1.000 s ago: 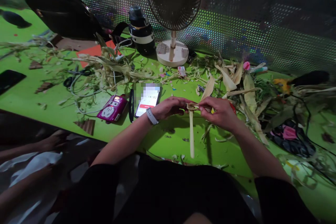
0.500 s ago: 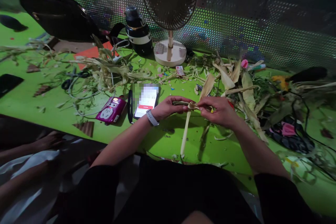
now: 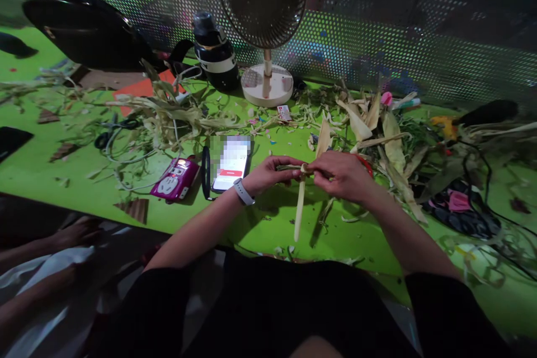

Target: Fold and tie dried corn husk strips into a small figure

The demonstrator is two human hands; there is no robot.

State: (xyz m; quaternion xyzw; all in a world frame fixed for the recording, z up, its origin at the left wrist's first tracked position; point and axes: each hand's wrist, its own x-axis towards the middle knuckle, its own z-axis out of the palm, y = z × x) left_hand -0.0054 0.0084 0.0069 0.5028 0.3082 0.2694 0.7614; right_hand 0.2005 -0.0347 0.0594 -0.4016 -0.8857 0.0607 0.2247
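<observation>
- Nearest, the free end of a pale husk strip (image 3: 298, 210) hangs from the hands toward the green bench (image 3: 260, 224), just above it; this tail looks unworked.
- Above it, the left hand (image 3: 268, 174) and right hand (image 3: 342, 176) meet, fingers pinched shut on the strip's top, where it looks folded or knotted. That small fold seems to be all that is done so far.
- Each grip is closed tight on the strip; neither hand is released.
- Left of the hands lie a phone (image 3: 230, 163) and a pink power strip (image 3: 175, 178).
- Farther back, loose husks (image 3: 377, 123) are heaped, with a fan (image 3: 263, 11) behind.
</observation>
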